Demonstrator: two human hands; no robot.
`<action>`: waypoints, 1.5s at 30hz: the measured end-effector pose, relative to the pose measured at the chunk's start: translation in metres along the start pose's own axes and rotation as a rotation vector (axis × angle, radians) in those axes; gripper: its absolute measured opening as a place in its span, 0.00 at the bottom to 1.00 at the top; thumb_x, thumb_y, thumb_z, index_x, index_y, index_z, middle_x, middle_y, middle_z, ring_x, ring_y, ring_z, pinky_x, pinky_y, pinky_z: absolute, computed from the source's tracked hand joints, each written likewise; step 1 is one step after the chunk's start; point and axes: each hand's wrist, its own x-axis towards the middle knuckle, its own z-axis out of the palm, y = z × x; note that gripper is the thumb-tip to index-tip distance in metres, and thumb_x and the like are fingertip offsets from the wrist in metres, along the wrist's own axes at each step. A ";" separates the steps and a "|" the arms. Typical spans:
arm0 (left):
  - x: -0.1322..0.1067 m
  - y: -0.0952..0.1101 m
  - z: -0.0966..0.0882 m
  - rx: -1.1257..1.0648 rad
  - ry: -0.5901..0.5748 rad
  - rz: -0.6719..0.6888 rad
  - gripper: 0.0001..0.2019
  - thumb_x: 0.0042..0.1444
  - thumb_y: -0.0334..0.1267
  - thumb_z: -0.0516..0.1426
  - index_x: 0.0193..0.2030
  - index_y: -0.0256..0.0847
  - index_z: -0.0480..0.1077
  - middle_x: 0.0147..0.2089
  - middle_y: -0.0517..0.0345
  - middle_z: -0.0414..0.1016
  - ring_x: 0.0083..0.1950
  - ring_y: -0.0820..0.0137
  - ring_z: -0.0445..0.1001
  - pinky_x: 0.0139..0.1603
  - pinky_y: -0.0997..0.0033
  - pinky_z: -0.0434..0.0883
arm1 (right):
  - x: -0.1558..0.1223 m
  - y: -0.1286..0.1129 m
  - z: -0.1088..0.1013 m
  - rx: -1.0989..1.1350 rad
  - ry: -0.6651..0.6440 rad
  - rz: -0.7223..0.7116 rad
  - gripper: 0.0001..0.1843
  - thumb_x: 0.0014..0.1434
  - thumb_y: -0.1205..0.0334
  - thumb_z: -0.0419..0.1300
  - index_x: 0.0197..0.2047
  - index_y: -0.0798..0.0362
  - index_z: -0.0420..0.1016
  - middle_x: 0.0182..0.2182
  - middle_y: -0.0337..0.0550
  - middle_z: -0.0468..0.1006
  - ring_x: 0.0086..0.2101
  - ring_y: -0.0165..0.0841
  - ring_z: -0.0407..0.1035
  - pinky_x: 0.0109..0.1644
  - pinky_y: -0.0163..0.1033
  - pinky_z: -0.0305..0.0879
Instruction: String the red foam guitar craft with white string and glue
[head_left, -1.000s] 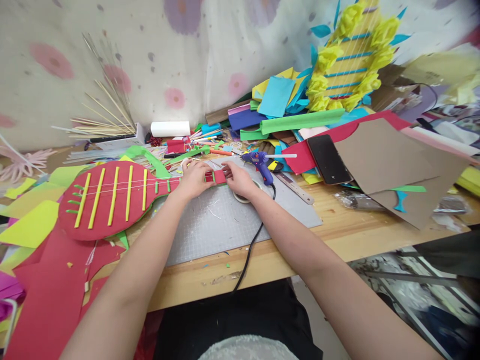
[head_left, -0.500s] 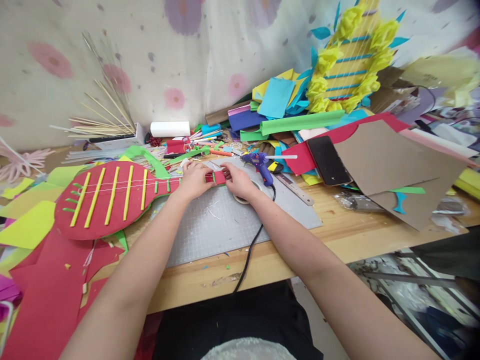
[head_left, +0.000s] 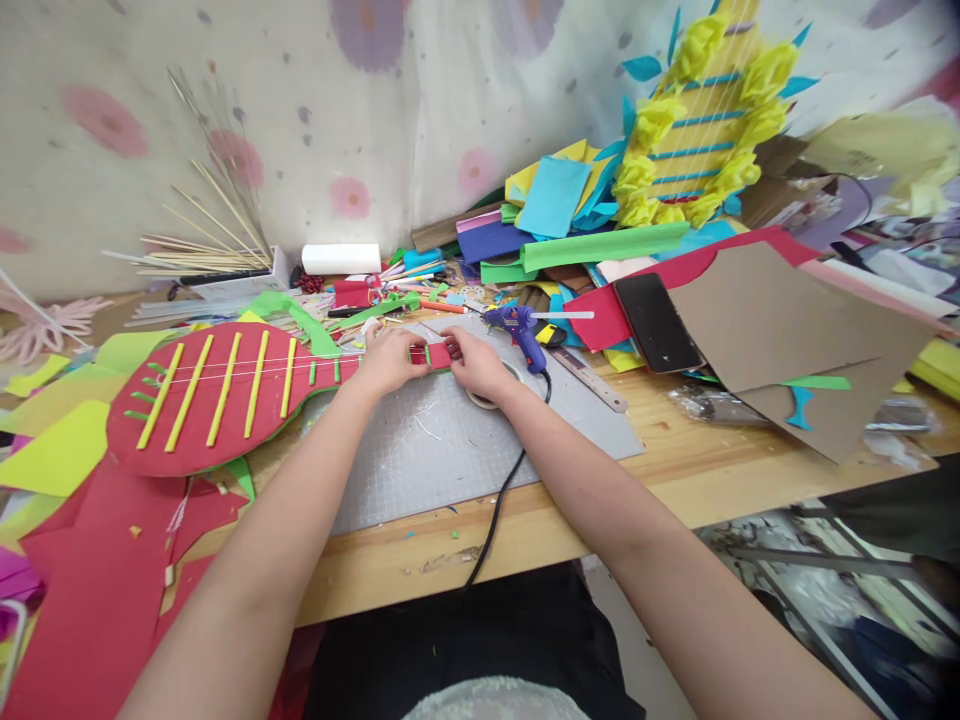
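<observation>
A red craft lute with yellow bars, short green strips and white strings lies across the left and middle of the table, its neck pointing right. My left hand is closed around the neck near its end, fingers over the far side and thumb on the near side. At the red tip of the neck, my right hand pinches the end with curled fingers. A roll of tape lies partly under my right wrist. Just right of that hand rests a purple glue gun with a glue stick in its back.
A grey cutting mat lies under the neck; the glue gun's black cord crosses it. A metal ruler, a phone and cardboard are on the right. Wooden sticks and a yellow flowered lute stand behind.
The lute's round body has tilted or shifted very slightly up and left. Both hands keep their hold at the end of the neck.
</observation>
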 end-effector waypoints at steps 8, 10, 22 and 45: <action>0.004 0.004 -0.008 -0.054 -0.072 -0.092 0.21 0.43 0.50 0.61 0.43 0.44 0.76 0.40 0.52 0.79 0.50 0.55 0.72 0.65 0.43 0.46 | 0.000 -0.002 0.000 -0.023 -0.013 0.022 0.27 0.44 0.77 0.49 0.50 0.56 0.62 0.40 0.47 0.74 0.38 0.34 0.69 0.47 0.43 0.66; 0.005 0.004 -0.009 -0.063 -0.084 -0.108 0.21 0.42 0.50 0.61 0.43 0.44 0.76 0.38 0.53 0.79 0.48 0.55 0.73 0.65 0.43 0.46 | 0.000 -0.002 0.000 -0.022 -0.015 0.027 0.27 0.44 0.77 0.49 0.50 0.56 0.62 0.40 0.48 0.74 0.38 0.34 0.69 0.47 0.43 0.66; 0.010 0.003 -0.012 -0.051 -0.127 -0.115 0.20 0.42 0.52 0.61 0.40 0.45 0.77 0.35 0.53 0.79 0.47 0.54 0.72 0.63 0.44 0.48 | 0.001 0.000 0.001 -0.033 -0.006 0.023 0.25 0.44 0.78 0.49 0.48 0.55 0.62 0.38 0.45 0.74 0.37 0.33 0.69 0.45 0.42 0.67; 0.014 0.011 -0.018 0.048 -0.180 -0.093 0.13 0.42 0.49 0.61 0.33 0.47 0.79 0.28 0.57 0.77 0.44 0.57 0.73 0.66 0.44 0.38 | 0.000 0.004 0.003 -0.045 -0.015 0.002 0.26 0.43 0.78 0.48 0.47 0.55 0.63 0.40 0.47 0.75 0.38 0.33 0.70 0.46 0.43 0.67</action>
